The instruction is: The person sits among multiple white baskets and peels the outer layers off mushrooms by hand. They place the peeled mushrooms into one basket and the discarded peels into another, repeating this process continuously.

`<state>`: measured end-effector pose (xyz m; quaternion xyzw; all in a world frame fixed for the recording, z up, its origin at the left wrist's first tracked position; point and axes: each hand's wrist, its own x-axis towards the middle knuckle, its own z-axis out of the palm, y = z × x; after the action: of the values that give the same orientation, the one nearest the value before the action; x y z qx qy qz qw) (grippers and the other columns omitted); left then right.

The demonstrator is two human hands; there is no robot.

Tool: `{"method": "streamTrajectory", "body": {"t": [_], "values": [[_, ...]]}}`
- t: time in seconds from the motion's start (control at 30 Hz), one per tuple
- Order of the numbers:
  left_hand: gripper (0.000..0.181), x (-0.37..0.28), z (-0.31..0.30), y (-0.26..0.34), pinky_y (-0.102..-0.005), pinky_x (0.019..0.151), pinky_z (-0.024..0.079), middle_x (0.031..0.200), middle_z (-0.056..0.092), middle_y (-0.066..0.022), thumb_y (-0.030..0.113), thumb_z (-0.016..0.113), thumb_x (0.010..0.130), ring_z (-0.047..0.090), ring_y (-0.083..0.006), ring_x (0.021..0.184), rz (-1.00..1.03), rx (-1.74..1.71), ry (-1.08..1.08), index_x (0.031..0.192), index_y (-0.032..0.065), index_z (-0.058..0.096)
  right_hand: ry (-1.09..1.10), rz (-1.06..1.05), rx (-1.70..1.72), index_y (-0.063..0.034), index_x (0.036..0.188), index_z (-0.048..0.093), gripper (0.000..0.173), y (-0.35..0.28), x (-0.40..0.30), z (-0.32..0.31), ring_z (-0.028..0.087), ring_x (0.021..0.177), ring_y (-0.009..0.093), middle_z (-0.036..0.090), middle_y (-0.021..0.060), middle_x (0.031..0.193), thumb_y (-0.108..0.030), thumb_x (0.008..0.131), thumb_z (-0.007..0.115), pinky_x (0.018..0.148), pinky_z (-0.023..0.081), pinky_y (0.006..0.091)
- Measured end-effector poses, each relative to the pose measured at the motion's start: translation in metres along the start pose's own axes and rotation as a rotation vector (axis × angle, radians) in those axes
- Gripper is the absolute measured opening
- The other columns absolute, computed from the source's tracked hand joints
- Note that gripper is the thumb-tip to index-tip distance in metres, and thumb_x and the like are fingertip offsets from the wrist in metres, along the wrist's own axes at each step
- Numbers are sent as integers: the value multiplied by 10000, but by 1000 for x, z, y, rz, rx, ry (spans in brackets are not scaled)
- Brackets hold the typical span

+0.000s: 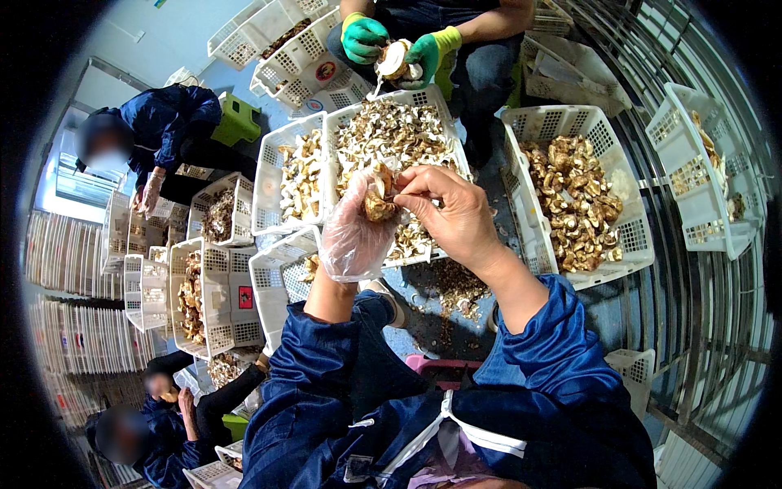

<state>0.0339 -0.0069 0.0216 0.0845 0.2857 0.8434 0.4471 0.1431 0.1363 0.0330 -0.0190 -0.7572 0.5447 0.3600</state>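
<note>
In my left hand (pixel 354 238), which wears a clear plastic glove, sits a brown mushroom (pixel 380 208) with pale torn parts. My bare right hand (pixel 455 214) meets it from the right, thumb and fingertips pinched at its edge. Whether a small tool or a peeled strip lies in that pinch is hidden. Both hands are above a white perforated plastic basket (pixel 457 131) heaped with mushroom trimmings (pixel 391 131). Left of it stands a basket (pixel 267 189) of pale mushroom pieces (pixel 302 183). Another basket (pixel 269 275), nearer me, holds a few pieces partly behind my glove.
At right, a basket (pixel 635 238) holds brown mushrooms (pixel 574 202). Opposite, a person's green-gloved hands (pixel 427 52) hold a large mushroom. Other people work at left among baskets (pixel 217 305). Debris (pixel 461 293) litters the blue floor. Metal racking (pixel 678 305) lines the right side.
</note>
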Motion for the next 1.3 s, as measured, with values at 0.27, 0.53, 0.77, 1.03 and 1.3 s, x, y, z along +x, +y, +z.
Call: {"method": "streamTrajectory", "body": {"t": [0.27, 0.53, 0.77, 1.03, 1.3], "values": [[433, -1, 3, -2, -451, 1076, 477, 1328, 588, -131, 355, 536, 1063, 573, -270, 1239, 24, 103, -9, 1392, 75, 508, 3, 48, 77, -18, 923, 662, 141, -2, 0, 4, 709, 951, 236, 706, 123, 1023, -81, 874, 778, 773, 577, 342], [433, -2, 15, -1, -462, 1077, 481, 1323, 587, -127, 373, 535, 1062, 586, -270, 1217, 45, 92, -33, 1380, 80, 509, 11, 79, 144, -8, 931, 656, 120, -4, 0, 5, 719, 879, 257, 709, 128, 1011, -71, 895, 752, 732, 565, 348], [408, 3, 5, -2, -412, 922, 552, 1198, 625, -75, 426, 521, 1063, 627, -215, 1061, -42, 7, 65, 1326, 115, 551, 43, -92, -134, -60, 991, 654, 109, 0, 1, 5, 718, 844, 326, 719, 118, 956, -105, 916, 720, 738, 574, 377], [321, -2, 12, 1, -266, 557, 470, 999, 629, -94, 383, 528, 1055, 586, -191, 799, -121, 98, 105, 1189, 97, 585, 169, -33, -242, -89, 1003, 650, 91, 0, 13, -18, 748, 886, 295, 752, 101, 972, -162, 963, 687, 710, 582, 393], [404, -1, 9, 10, -295, 614, 513, 947, 632, -104, 388, 531, 1049, 606, -218, 789, -266, -74, 52, 1241, 37, 589, 213, 45, -49, -54, 997, 677, 132, 13, 20, -28, 745, 876, 194, 762, 95, 978, -148, 933, 744, 728, 573, 336]]}}
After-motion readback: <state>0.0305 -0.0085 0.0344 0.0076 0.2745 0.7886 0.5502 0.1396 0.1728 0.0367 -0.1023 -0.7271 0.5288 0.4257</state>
